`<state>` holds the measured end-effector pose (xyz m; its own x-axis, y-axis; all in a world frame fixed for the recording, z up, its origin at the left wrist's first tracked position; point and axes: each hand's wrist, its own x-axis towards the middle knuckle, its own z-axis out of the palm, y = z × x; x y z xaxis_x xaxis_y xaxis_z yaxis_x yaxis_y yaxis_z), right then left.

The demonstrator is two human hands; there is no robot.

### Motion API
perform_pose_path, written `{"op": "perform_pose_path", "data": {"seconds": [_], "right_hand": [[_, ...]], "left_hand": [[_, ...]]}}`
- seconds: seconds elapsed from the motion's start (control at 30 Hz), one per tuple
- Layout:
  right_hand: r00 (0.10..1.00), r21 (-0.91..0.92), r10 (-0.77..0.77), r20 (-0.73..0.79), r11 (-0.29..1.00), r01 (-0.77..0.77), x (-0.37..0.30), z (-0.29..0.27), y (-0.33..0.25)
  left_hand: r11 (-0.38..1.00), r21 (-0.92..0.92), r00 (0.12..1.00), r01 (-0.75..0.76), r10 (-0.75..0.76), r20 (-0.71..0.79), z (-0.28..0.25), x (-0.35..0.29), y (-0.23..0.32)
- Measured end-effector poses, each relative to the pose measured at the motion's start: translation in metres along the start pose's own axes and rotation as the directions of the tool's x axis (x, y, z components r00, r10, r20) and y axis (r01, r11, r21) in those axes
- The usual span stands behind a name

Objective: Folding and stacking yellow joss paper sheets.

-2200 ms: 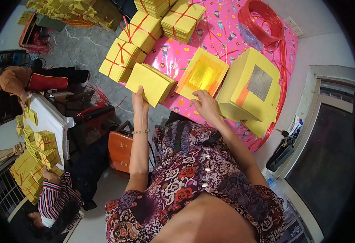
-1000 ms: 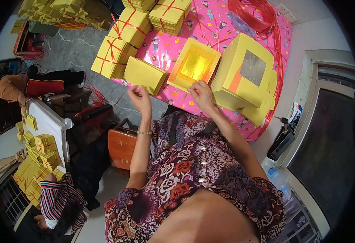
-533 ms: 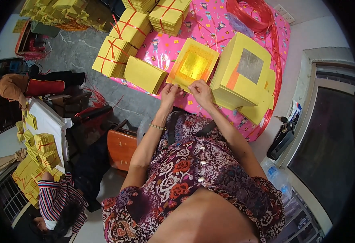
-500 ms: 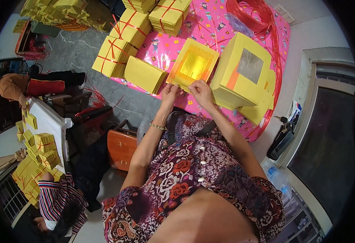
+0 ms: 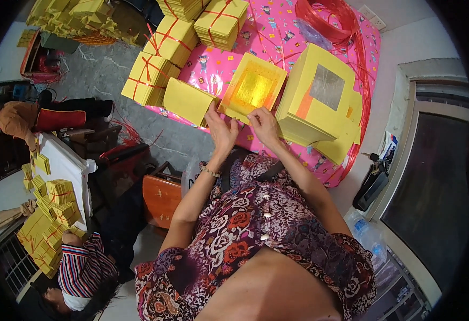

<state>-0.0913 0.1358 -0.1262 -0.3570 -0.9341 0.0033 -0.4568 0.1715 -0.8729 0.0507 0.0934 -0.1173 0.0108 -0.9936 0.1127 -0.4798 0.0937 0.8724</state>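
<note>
A yellow paper sheet with a shiny gold and orange centre [image 5: 254, 85] lies in front of me on the pink-covered table. My right hand [image 5: 265, 127] is closed in a pinch on its near edge. Beside the sheet's near left corner, my left hand [image 5: 222, 132] has its fingers stretched out and its thumb apart, with nothing held. Its fingertips are close to a flat yellow paper stack [image 5: 189, 101] on the left. To the right stands a thick pile of yellow sheets [image 5: 293, 115], topped by a silver square with an orange strip.
Yellow bundles tied with red string [image 5: 147, 79] stand at the table's far left. A coil of red plastic string [image 5: 333, 24] lies at the far right. An orange-brown stool [image 5: 158, 200] stands left of me. Two people sit by a white table [image 5: 66, 160] holding yellow bundles.
My left hand has let go of the sheet's near edge and moved slightly left, its fingers straightening. My right hand stays pinched there. The person in stripes has shifted a little.
</note>
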Motion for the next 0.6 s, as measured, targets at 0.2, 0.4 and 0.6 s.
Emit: {"op": "perform_pose_path", "data": {"seconds": [0.2,0.4,0.6], "right_hand": [[0.969,-0.335,-0.246,-0.011,0.914,0.228,0.004,-0.008,-0.030],[0.941,-0.385,-0.338,0.025,0.865,0.321,0.008,-0.022,-0.057],[0.933,-0.148,-0.267,-0.240,0.960,0.237,-0.002,-0.035,-0.096]], "left_hand": [[0.700,0.424,0.819,-0.574,0.496,0.290,-0.007,0.020,0.018],[0.712,0.284,0.760,-0.642,0.542,0.359,0.000,0.046,0.011],[0.847,0.178,0.863,-0.502,0.474,0.176,-0.032,0.062,0.048]]}}
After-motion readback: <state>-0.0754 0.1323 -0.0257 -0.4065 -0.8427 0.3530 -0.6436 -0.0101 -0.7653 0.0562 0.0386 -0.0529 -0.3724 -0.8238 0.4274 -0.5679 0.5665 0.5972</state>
